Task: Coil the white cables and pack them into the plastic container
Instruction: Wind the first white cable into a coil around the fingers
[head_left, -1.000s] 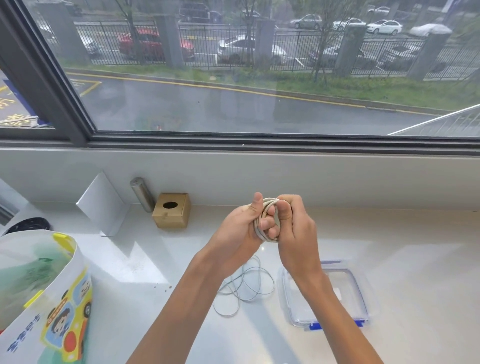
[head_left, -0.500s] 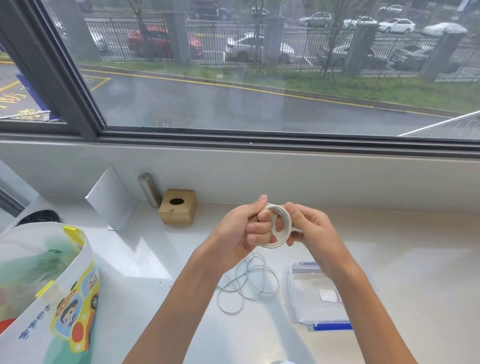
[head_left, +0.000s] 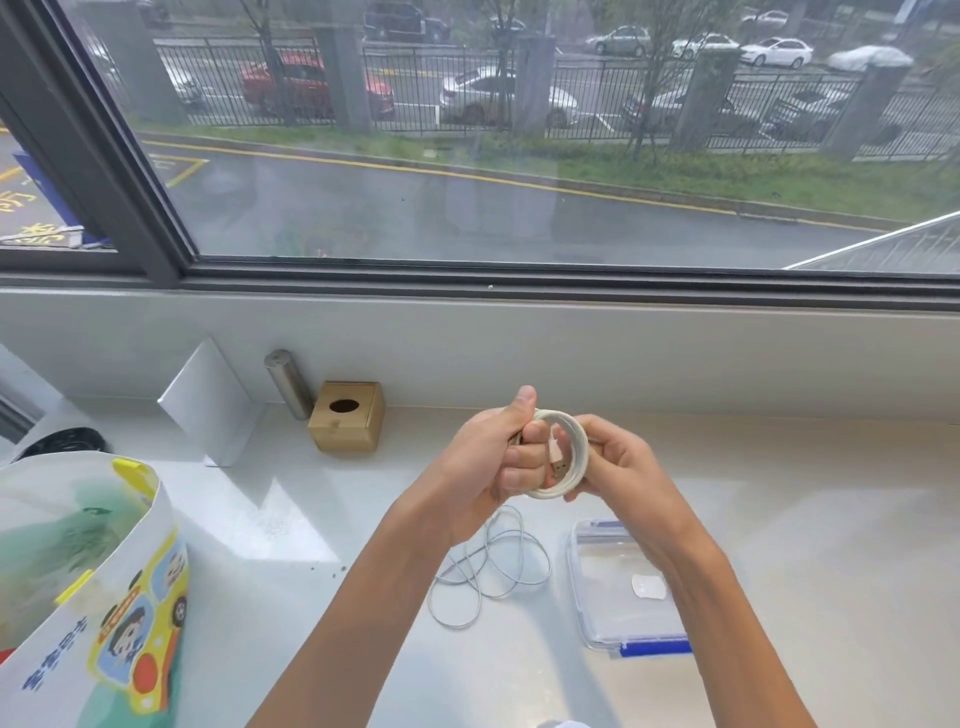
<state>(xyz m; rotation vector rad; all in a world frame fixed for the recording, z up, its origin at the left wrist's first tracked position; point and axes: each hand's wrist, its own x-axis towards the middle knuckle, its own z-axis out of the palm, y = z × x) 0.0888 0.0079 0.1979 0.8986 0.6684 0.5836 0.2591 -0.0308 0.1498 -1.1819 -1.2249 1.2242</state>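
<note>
- Countertop is laid with loose cable and plastic container.
- Coiled cable is gripped by left hand and pinched by right hand.
- Lettering on bag (blue) is unreadable.

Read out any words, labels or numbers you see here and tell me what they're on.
Printed bag: blue characters near its bottom, too blurred to read.
Pavement outside: yellow painted characters, cut off, unreadable.
Coiled cable, plastic container, wooden box: no text visible.

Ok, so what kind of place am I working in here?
Likely an indoor window-side counter, perhaps in an office or home: a white counter runs beneath a wide window that overlooks a wet road and parked cars behind a railing fence.
</note>
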